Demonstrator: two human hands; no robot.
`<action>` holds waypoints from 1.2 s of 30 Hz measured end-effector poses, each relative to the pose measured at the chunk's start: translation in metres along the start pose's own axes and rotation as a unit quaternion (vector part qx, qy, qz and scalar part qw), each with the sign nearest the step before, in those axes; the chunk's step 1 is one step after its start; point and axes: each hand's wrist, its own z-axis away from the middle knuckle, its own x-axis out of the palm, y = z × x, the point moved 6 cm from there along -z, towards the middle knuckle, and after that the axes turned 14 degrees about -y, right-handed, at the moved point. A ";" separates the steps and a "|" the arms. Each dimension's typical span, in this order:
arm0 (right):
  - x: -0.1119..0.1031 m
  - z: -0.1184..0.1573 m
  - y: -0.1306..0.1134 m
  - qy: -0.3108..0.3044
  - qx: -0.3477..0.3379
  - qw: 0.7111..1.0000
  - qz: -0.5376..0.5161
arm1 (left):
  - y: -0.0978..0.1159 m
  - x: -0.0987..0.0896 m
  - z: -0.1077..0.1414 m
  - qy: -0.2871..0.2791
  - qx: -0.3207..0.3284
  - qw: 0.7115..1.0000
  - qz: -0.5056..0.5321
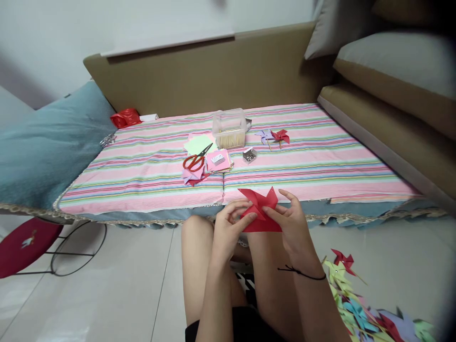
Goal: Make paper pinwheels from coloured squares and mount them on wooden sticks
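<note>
A red folded paper pinwheel (261,209) is held in front of my knees, with both hands on it. My left hand (230,225) pinches its left side, thumb and fingers pressed to the folded centre. My right hand (290,223) grips the right edge, and a thin black band sits on that wrist. The paper's corners stick up toward the striped pink cover (313,166) of the low couch ahead.
On the cover lie red scissors (195,161), coloured paper squares (219,161), a clear box of wooden sticks (230,128), a small pin box (250,155) and two finished pinwheels (274,137). More pinwheels (356,308) pile on the floor at right. A red stool (24,244) stands at left.
</note>
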 end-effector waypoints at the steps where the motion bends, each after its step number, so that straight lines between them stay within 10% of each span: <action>1: 0.001 0.000 -0.001 0.000 0.001 1.000 0.001 | -0.001 0.000 0.000 0.008 0.001 1.000 0.010; 10: 0.005 0.000 0.000 -0.003 -0.001 1.000 -0.014 | -0.008 -0.001 -0.002 0.088 0.020 0.995 0.037; 36: 0.010 0.001 -0.003 -0.042 -0.006 0.998 0.046 | -0.017 -0.004 0.000 0.084 -0.050 0.991 0.088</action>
